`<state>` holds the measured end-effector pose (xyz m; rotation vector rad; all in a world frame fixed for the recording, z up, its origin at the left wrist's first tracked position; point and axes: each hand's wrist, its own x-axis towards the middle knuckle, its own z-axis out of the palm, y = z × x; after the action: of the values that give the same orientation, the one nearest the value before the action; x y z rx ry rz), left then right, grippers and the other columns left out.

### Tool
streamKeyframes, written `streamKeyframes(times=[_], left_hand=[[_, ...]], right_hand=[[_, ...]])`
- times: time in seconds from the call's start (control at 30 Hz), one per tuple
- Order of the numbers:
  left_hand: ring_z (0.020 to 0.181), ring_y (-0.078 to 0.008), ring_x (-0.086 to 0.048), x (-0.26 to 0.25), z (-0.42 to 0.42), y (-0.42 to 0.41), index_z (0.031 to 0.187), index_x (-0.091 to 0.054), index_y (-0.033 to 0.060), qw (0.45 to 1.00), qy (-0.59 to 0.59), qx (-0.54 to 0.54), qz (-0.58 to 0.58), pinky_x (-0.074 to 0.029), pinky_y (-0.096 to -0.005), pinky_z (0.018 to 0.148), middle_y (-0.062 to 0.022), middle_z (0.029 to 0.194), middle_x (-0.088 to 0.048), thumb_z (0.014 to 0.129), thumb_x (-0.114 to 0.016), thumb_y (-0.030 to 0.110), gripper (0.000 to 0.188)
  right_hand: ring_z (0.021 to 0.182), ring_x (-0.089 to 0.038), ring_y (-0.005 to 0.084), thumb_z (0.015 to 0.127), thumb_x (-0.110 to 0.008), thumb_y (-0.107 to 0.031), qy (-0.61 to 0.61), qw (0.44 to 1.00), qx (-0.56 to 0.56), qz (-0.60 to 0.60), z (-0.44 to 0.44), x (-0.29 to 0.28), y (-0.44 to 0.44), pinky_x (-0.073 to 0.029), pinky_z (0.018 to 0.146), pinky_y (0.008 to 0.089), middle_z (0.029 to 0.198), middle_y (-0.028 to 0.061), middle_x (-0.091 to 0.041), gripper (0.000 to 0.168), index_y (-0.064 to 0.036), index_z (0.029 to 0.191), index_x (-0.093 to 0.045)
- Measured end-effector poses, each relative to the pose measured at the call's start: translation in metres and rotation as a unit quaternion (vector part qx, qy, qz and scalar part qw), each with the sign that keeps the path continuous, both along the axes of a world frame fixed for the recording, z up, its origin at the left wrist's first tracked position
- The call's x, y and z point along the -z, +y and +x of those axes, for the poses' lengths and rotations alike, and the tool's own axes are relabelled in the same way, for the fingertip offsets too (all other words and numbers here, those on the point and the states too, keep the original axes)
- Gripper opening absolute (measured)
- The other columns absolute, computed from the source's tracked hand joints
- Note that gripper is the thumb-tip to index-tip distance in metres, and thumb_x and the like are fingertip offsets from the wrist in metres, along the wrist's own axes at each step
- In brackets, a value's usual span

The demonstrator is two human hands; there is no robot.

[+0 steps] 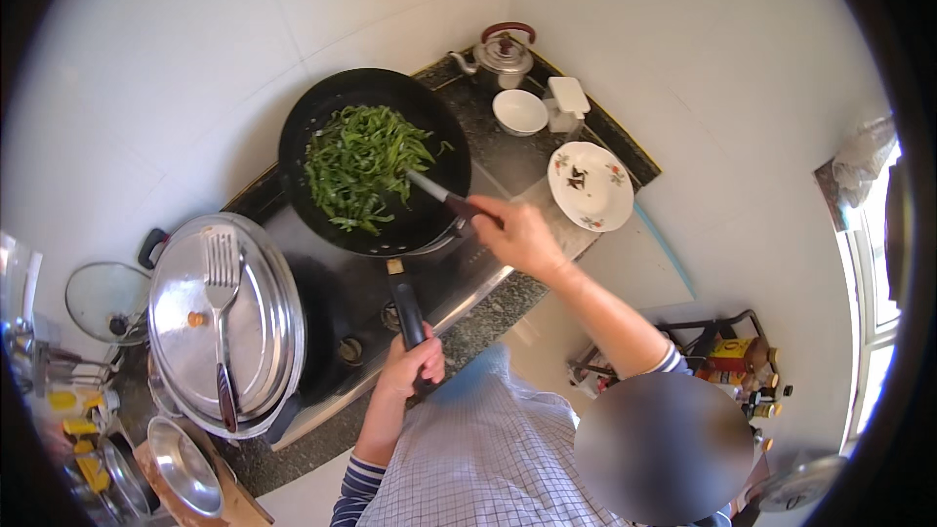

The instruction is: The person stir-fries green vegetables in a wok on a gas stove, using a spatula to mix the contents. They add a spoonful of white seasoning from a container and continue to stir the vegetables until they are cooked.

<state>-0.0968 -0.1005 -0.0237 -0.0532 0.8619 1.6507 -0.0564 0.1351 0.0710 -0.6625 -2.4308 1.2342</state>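
My left hand (412, 366) is wrapped around the black handle (405, 300) of a dark wok (439, 212) on the stove. In my right hand (523, 238) is the dark grip of a cooking utensil with a metal shaft (427, 183). Its working end is hidden among the chopped leafy greens (366, 161) heaped in the wok. A few loose shreds of green lie apart from the heap, towards the wok's right side.
Left of the wok stands a large lidded steel pot (179, 263) with a slotted turner (223, 285) across its lid. To the right are a floral plate (604, 190) with dark scraps, a white bowl (520, 113) and a metal kettle (505, 58). Bottles (739, 355) fill a low rack.
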Motion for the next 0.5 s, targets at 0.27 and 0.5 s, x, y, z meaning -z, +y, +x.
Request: streamKeyframes(times=[0.27,0.5], left_hand=[[0.04,-0.0103,-0.04,-0.005,0.005,0.003,0.085,-0.043,0.0093,1.0,0.006,-0.017,0.005,-0.036,-0.0286,0.04,-0.0019,0.054,-0.041,0.083,-0.055,0.002,0.015],[0.04,-0.0104,-0.04,-0.001,0.014,0.013,0.084,-0.042,0.0096,1.0,-0.01,-0.019,0.023,-0.036,-0.0289,0.04,-0.0018,0.054,-0.041,0.084,-0.054,0.002,0.014]], right_hand=[[0.058,-0.059,0.0292,0.073,-0.058,-0.008,-0.057,0.864,-0.161,0.474,-0.006,-0.063,0.009,-0.049,0.052,0.038,0.074,0.0126,-0.054,0.041,0.0,0.112,-0.052],[0.057,-0.058,0.0305,0.076,-0.055,-0.01,-0.06,0.922,-0.074,0.376,0.008,-0.087,0.048,-0.048,0.057,0.0368,0.068,0.0149,-0.06,0.027,-0.001,0.099,-0.064]])
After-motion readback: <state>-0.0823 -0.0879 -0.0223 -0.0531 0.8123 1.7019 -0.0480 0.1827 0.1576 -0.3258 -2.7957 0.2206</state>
